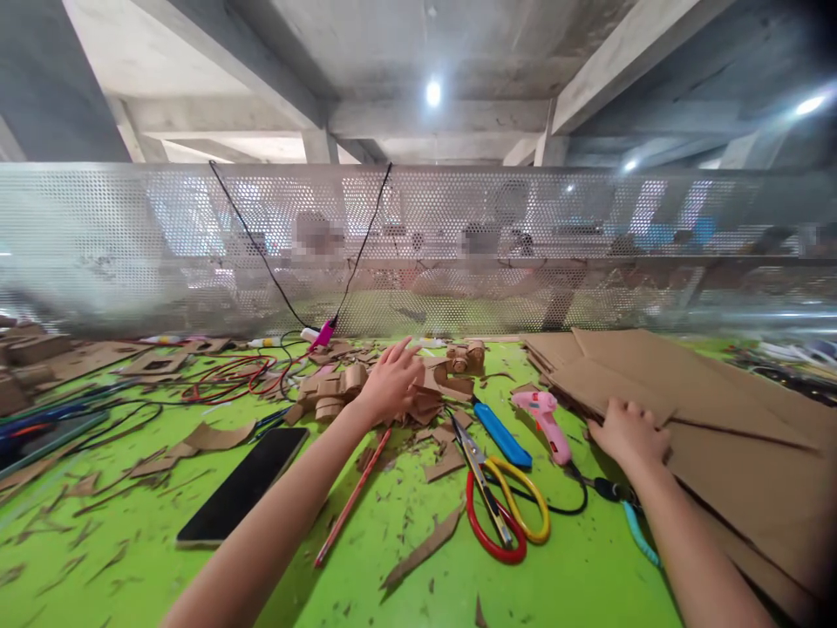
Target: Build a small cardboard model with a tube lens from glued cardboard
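Observation:
My left hand (394, 379) reaches over a heap of cardboard scraps (425, 410) in the middle of the table, its fingers stretched out and holding nothing. Right beside it lie small rolled cardboard pieces (336, 392), with another cardboard roll (466, 356) farther back. At the left edge of a stack of cardboard sheets (719, 462), my right hand (633, 433) is closed over the border, thumb at the edge and fingers bent on top. A pink glue gun (546, 420) lies left of that hand. Between the hands are scissors (500, 510) with red and yellow handles and a blue utility knife (502, 433).
A black phone (245, 484) and a red pencil (353, 499) lie near my left forearm. Red cables (239, 375) tangle at the back left. A magenta plug block (323, 335) hangs on a black cord before the perforated metal screen (425, 235). Scraps litter the green table (418, 576).

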`<state>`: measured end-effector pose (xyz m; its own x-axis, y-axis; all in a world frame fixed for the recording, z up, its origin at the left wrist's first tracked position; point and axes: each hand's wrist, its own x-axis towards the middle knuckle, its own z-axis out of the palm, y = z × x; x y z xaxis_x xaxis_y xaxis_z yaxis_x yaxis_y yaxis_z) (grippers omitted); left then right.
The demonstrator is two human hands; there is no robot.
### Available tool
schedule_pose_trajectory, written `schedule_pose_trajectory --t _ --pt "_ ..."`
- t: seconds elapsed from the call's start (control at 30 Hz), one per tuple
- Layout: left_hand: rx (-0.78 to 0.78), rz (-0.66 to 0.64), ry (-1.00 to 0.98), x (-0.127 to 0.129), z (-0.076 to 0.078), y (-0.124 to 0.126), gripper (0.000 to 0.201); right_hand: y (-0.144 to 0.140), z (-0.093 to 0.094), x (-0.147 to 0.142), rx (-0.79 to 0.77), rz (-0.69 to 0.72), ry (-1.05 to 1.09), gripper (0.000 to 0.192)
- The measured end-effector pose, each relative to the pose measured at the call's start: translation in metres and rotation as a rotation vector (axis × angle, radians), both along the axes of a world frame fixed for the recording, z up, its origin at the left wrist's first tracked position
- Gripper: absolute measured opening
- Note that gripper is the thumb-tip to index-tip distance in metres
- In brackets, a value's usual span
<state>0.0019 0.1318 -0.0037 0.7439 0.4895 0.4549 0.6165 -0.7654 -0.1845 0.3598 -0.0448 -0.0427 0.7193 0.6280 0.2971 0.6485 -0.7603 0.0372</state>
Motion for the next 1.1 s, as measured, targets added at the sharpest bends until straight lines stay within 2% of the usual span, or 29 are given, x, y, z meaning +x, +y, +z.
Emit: schedule_pose_trajectory --t 0.1,0.17,0.33,0.47,0.73,0.87,0.97,1.1 --pt "0.032 -0.113 -0.035 0.0 0.008 -0.002 0.026 0.0 0.002 -0.003 -0.021 0.005 0.019 0.045" --pt "0.007 -0.138 -0.035 0.001 0.012 -0.002 0.02 0.0 0.003 -0.004 -0.027 0.011 0.024 0.046" --pt "-0.124 -0.093 0.11 0.005 0.012 0.004 0.031 0.001 0.004 -0.005 -0.034 0.012 0.038 0.049" --pt "-0.145 -0.027 0.18 0.004 0.011 0.009 0.022 0.001 0.005 -0.005 -0.057 0.012 0.059 0.048" --pt "-0.071 -0.032 0.188 0.011 -0.009 0.01 0.02 0.003 0.003 -0.004 -0.069 0.02 0.055 0.049" --pt "-0.01 0.023 0.125 0.015 -0.016 0.016 0.019 0.003 0.003 -0.004 -0.071 0.027 0.052 0.05" --pt "-0.019 0.053 0.109 0.019 -0.023 0.023 0.021 0.003 0.004 -0.004 -0.086 0.023 0.053 0.052" --pt "-0.094 -0.045 0.183 0.023 -0.03 0.02 0.025 0.003 0.005 -0.005 -0.098 0.011 0.072 0.053"
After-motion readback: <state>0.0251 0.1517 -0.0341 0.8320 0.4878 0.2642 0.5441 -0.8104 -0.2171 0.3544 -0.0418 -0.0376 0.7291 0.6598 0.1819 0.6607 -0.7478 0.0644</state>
